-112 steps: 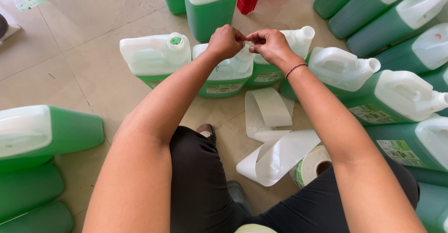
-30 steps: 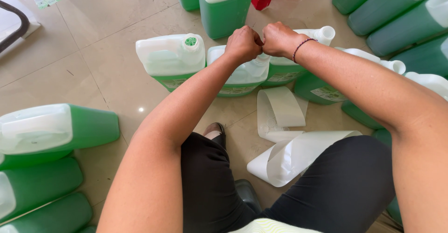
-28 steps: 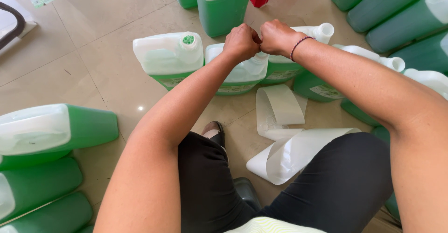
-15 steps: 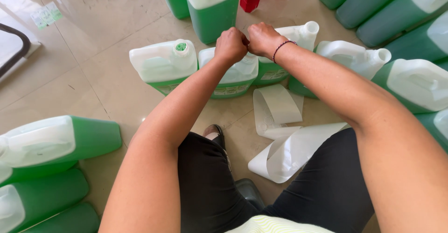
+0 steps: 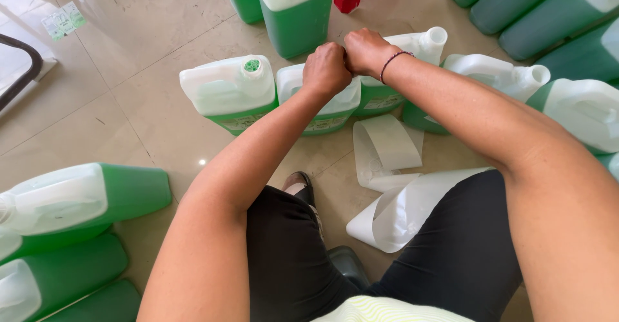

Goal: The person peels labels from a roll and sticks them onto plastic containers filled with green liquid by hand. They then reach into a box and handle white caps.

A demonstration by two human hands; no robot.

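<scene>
Jug (image 5: 325,106) of green liquid, white at the top, stands on the tiled floor (image 5: 129,96) at about 12 o'clock from the seated person's knees, its neck hidden beneath two fists. The left hand (image 5: 327,70) is curled tight over the top of the jug, and the right hand (image 5: 366,50), a dark cord at its wrist, is clenched just beside it, knuckles touching; what the fingers pinch between them cannot be seen. A second jug with a green cap (image 5: 231,93) stands touching the first at its 9 o'clock side, and an uncapped jug (image 5: 412,57) leans behind the right hand at 1 o'clock. Curled strips of white backing paper (image 5: 393,180) lie on the floor at 3 o'clock of the left knee, near the person's black trousers (image 5: 290,264). More green jugs lie on their sides at 8 o'clock (image 5: 77,199) and crowd the far right at 2 o'clock (image 5: 580,112).
</scene>
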